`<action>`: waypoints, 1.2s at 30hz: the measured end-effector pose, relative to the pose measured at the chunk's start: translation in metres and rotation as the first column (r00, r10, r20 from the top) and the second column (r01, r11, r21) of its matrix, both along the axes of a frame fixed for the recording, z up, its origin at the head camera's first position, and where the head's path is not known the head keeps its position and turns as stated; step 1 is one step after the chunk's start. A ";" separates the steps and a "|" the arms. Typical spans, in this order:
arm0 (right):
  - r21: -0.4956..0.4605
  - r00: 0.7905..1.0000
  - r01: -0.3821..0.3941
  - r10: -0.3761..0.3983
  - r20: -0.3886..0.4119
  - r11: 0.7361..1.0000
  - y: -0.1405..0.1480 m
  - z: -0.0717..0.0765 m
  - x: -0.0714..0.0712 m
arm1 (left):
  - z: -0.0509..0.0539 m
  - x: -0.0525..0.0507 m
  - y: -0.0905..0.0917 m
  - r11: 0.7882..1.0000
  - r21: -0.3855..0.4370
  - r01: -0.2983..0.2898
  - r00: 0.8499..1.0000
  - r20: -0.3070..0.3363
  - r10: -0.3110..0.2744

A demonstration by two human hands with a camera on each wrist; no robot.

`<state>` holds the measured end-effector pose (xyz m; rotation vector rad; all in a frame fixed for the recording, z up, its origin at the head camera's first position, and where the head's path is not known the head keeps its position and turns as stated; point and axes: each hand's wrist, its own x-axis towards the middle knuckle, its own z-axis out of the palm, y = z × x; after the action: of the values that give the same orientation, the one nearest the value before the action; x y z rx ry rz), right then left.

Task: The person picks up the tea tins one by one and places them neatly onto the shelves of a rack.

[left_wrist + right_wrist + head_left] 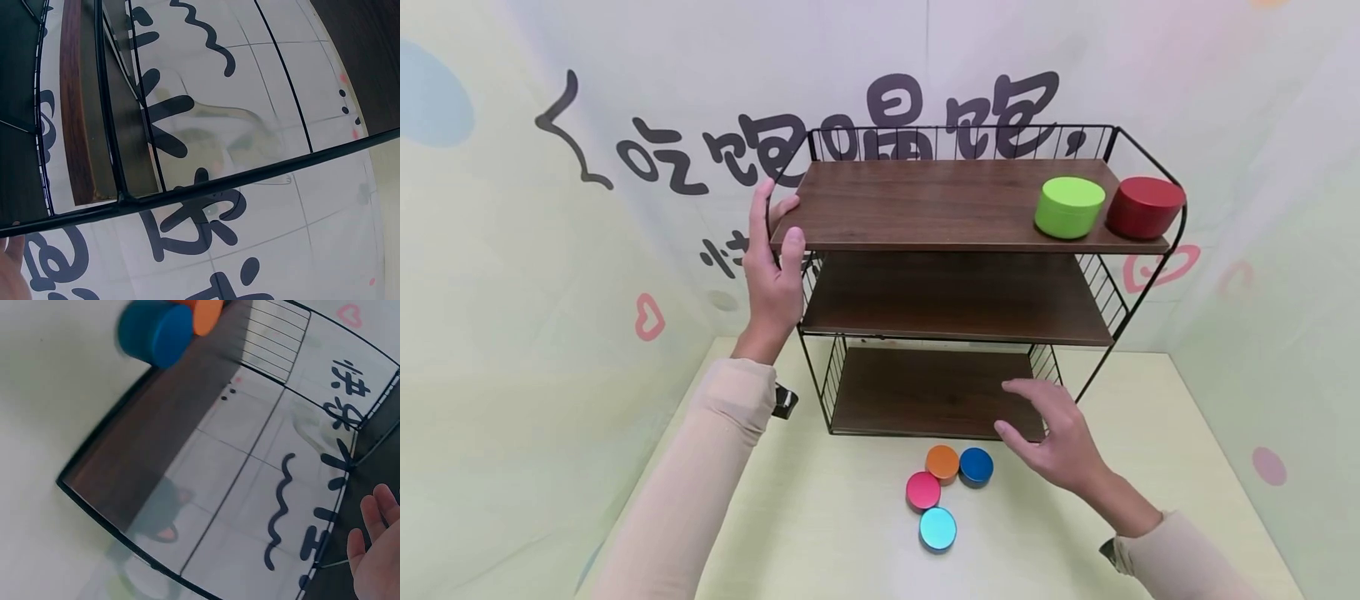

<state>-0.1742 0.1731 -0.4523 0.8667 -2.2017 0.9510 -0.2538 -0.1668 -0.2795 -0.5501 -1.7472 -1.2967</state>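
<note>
A three-tier rack (940, 204) with dark wooden boards and a black wire frame stands before me. My left hand (775, 279) grips its upper left side, the thumb near the board's front corner; in the left wrist view only part of this hand (11, 275) shows by the black rail. The right hand (1060, 437) hovers before the lower right of the rack, thumb and fingers spread with nothing between them. To its left, a blue round tin (976, 467), an orange tin (942, 462), a pink tin (922, 491) and a turquoise tin (937, 529) sit close together.
On the top board, a light green tin (1070, 208) and a dark red tin (1145, 208) stand side by side at the right end. The rack rests on a pale table (820, 517), with printed wall sheets (715, 67) behind and at both sides.
</note>
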 end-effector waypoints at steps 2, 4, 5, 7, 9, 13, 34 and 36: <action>0.021 0.999 0.010 -0.010 0.038 1.000 -0.001 -0.007 0.002 | 0.000 0.000 0.000 1.000 0.002 0.000 1.000 -0.001 0.000; 0.038 0.998 0.017 -0.019 0.058 0.999 -0.003 -0.015 0.004 | 0.000 0.000 0.000 1.000 0.002 0.001 1.000 -0.005 -0.001; 0.043 0.998 0.019 -0.021 0.063 0.999 -0.004 -0.019 0.005 | 0.000 0.000 0.000 1.000 0.002 0.003 1.000 -0.007 -0.003; 0.053 0.998 0.023 -0.026 0.065 0.998 -0.006 -0.027 0.007 | 0.000 0.000 0.001 1.000 0.001 0.006 1.000 -0.011 -0.006; 0.054 0.997 0.024 -0.027 0.071 0.998 -0.007 -0.035 0.008 | 0.000 0.000 0.001 1.000 -0.002 0.008 1.000 -0.013 -0.008; 0.053 0.994 0.026 -0.031 0.102 0.998 -0.009 -0.048 0.011 | -0.001 0.000 0.000 1.000 -0.002 0.005 1.000 -0.012 -0.005; 0.187 0.965 0.075 -0.119 0.234 0.979 -0.016 -0.102 0.025 | -0.001 0.000 0.000 1.000 -0.001 0.008 1.000 -0.013 -0.008; 0.202 0.961 0.076 -0.125 0.245 0.976 -0.016 -0.106 0.025 | -0.001 0.000 0.000 1.000 -0.001 0.006 1.000 -0.012 -0.006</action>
<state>-0.1489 0.1568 -0.5587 0.7400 -2.5673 0.8524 -0.2541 -0.1664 -0.2803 -0.5625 -1.7375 -1.2942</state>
